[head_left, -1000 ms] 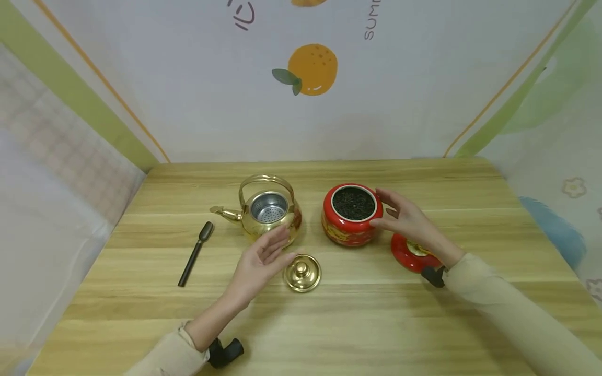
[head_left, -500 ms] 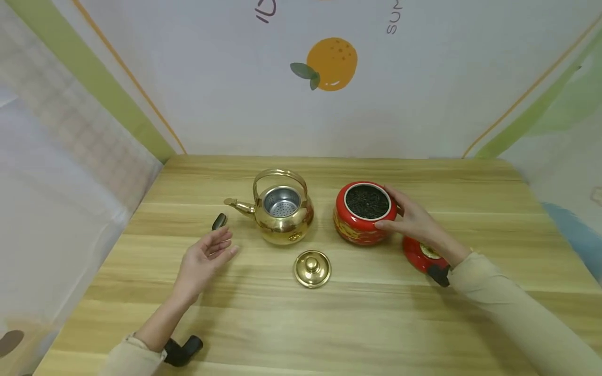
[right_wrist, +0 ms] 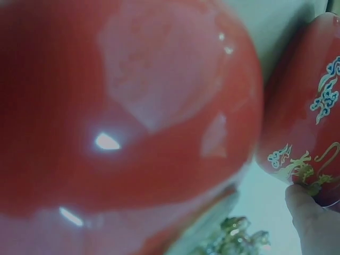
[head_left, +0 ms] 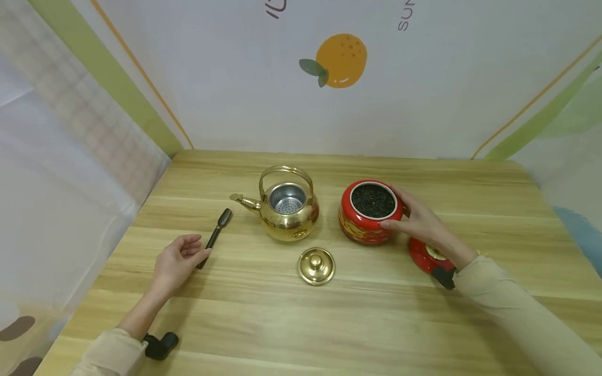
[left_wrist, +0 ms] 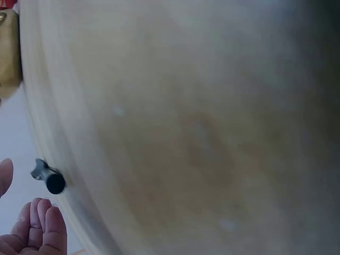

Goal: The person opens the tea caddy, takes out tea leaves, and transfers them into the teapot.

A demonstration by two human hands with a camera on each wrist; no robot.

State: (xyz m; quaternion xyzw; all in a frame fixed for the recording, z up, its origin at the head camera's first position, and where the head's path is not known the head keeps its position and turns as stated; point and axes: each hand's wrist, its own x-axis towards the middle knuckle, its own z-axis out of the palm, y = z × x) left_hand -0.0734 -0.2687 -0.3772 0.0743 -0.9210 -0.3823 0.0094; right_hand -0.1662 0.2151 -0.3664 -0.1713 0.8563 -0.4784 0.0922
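Note:
A dark tea scoop [head_left: 216, 235] lies on the table at left. My left hand [head_left: 174, 265] is beside its handle, fingers loosely bent and thumb tip close to it. The left wrist view shows the scoop [left_wrist: 54, 181] past the thumb and fingers, with nothing between them. My right hand [head_left: 423, 224] holds the right side of a red tea jar [head_left: 359, 230], thumb in front and fingers behind. The jar stands uncovered, full of dark tea leaves [head_left: 373, 200]. Its gold dragon pattern shows on the jar [right_wrist: 303, 122] in the right wrist view.
A gold teapot [head_left: 288, 224] with a strainer inside stands between the hands, spout to the left. Its gold lid [head_left: 316, 267] lies in front. Partly under the right forearm lies the red jar lid [head_left: 420, 255], large and close in the right wrist view.
My left hand has moved left, from in front of the teapot to the scoop's handle. My right hand has closed in on the jar's side and stays there. The head view has shifted slightly.

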